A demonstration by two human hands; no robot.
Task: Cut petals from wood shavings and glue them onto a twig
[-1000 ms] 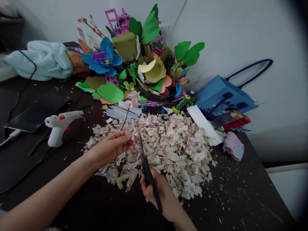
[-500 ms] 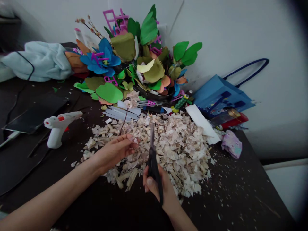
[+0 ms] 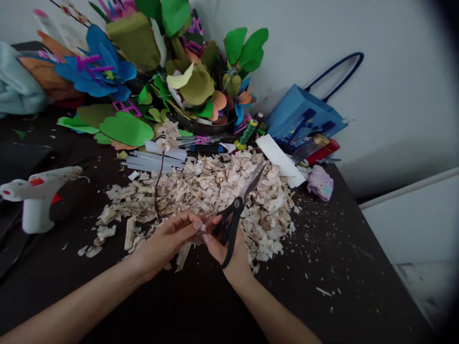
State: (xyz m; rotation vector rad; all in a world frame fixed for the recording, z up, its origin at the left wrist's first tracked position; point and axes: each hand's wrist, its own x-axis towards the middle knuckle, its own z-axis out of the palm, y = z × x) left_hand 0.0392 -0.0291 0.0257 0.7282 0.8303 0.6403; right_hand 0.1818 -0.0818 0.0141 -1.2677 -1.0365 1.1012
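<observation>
My left hand [image 3: 168,236] pinches the bottom of a thin dark twig [image 3: 158,184] that rises to a pale paper blossom [image 3: 167,136]. My right hand [image 3: 224,243] grips black-handled scissors [image 3: 238,203], blades together and pointing up to the right over the pile. The fingertips of both hands meet near the twig's lower end. Under and behind them lies a wide heap of pale wood shavings [image 3: 215,191] on the dark table [image 3: 322,277].
A white glue gun [image 3: 34,193] stands at the left. Glue sticks [image 3: 154,160], a green thread spool [image 3: 247,133], a white strip [image 3: 279,160], a blue bag [image 3: 304,117], a red-and-gold tube [image 3: 317,148] and colourful paper flowers [image 3: 143,62] crowd the back. Wall at right.
The view swung left and down. My right hand tilted the scissors from upright to pointing right and moved in until its fingers met my left hand at the twig.
</observation>
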